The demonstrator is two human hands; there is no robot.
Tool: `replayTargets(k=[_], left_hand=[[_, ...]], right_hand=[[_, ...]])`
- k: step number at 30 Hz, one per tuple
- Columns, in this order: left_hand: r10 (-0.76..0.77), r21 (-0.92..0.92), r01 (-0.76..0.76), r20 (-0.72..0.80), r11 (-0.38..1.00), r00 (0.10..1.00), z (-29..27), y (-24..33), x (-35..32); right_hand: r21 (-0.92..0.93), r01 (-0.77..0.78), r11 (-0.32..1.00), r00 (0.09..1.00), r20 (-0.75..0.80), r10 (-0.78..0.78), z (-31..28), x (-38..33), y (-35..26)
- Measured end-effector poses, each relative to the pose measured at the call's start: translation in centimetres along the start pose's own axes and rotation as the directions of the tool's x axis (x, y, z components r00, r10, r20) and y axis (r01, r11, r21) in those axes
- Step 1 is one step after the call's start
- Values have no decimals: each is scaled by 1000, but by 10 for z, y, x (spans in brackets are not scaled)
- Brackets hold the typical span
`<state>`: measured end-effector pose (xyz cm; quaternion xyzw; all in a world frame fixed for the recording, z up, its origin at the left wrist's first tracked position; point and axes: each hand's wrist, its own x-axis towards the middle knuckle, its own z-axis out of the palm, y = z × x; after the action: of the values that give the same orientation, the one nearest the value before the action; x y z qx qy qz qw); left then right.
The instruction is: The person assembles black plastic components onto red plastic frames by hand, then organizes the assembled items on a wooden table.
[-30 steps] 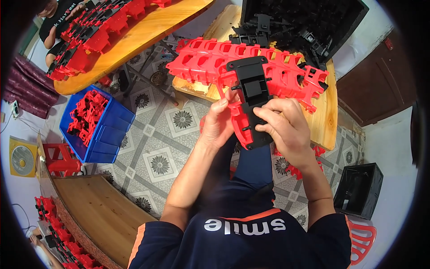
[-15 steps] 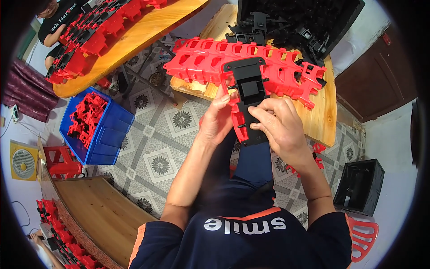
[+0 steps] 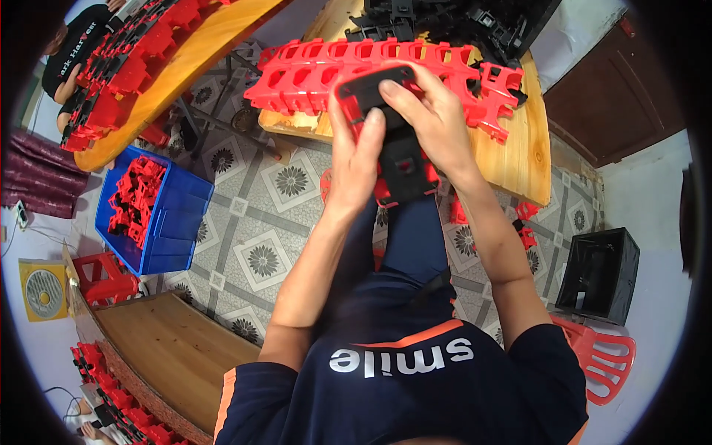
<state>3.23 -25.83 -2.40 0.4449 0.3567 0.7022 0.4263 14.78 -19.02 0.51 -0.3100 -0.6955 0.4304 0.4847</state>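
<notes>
Black plate (image 3: 400, 148) lies in red frame (image 3: 350, 104), held above person's lap, just near of counter (image 3: 523, 167). Left hand (image 3: 356, 167) grips left side, thumb over plate; right hand (image 3: 442, 126) grips far right corner, thumb on plate's far end, other fingers mostly hidden. Step in hand: seemingly pressing plate into frame. Next move calls for firm, even thumb pressure, frame braced from beneath. Joined red frames (image 3: 304, 78) rest beyond, on counter.

Black-and-red part (image 3: 401, 142) (slightly tilted)
</notes>
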Motion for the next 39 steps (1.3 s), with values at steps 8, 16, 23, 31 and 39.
replayTargets(k=[8, 16, 23, 31, 39], left_hand=[[138, 54, -127, -358, 990, 923, -41, 17, -7], [264, 318, -207, -148, 925, 953, -73, 69, -113], [221, 224, -134, -431, 965, 875, -128, 108, -161], [489, 446, -215, -841, 869, 231, -396, 259, -179], [367, 408, -385, -913, 828, -178, -721, 460, -308]], right_hand=[[60, -11, 998, 889, 457, -18, 5, -39, 0], [560, -323, 763, 846, 532, -33, 83, -77, 27], [415, -327, 849, 652, 749, -115, 157, -75, -33], [141, -491, 860, 455, 883, 115, 197, -96, -3], [-117, -661, 741, 310, 857, 412, 180, -150, 34]])
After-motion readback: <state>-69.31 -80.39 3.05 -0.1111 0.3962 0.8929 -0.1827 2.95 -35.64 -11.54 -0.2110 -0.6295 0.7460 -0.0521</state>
